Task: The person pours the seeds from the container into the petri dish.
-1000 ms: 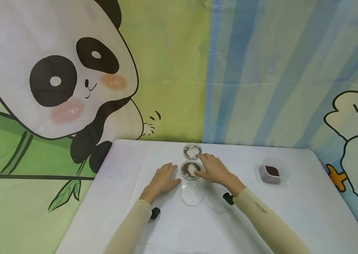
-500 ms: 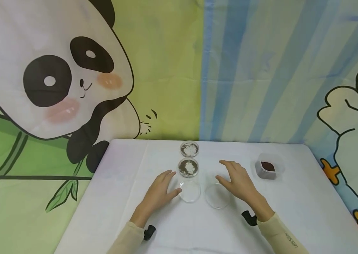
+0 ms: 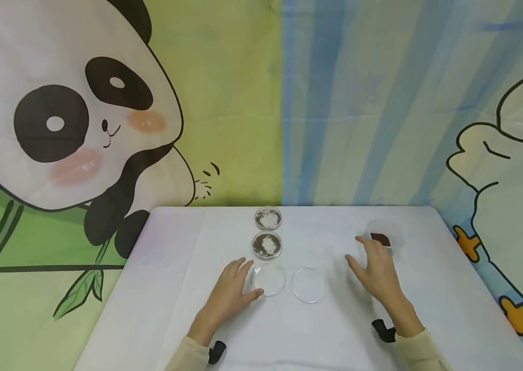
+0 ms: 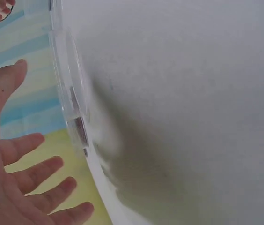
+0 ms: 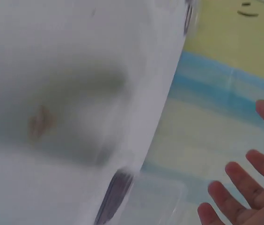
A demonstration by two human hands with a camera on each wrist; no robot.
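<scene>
In the head view my left hand (image 3: 226,296) has its fingers spread, the thumb near the rim of a clear round dish (image 3: 268,280). Beside that dish lies another clear round piece (image 3: 308,285). Behind them, two petri dishes stand in a line, the nearer dish (image 3: 267,245) and the farther dish (image 3: 268,218), both holding dark material topped with white bits. My right hand (image 3: 377,273) hovers with parted, relaxed fingers, overlapping a small clear tub of dark brown granules (image 3: 380,239). In the right wrist view, these fingers (image 5: 223,192) hold nothing.
The white table (image 3: 335,340) ends at a cloth backdrop (image 3: 224,103) printed with a panda. A see-through lid (image 3: 395,233) stands out behind the tub. Black wrist cameras sit under both wrists.
My right hand has moved away from the two filled dishes, rightward to the tub. My left hand has drawn slightly back toward me. The head view has shifted a little to the right.
</scene>
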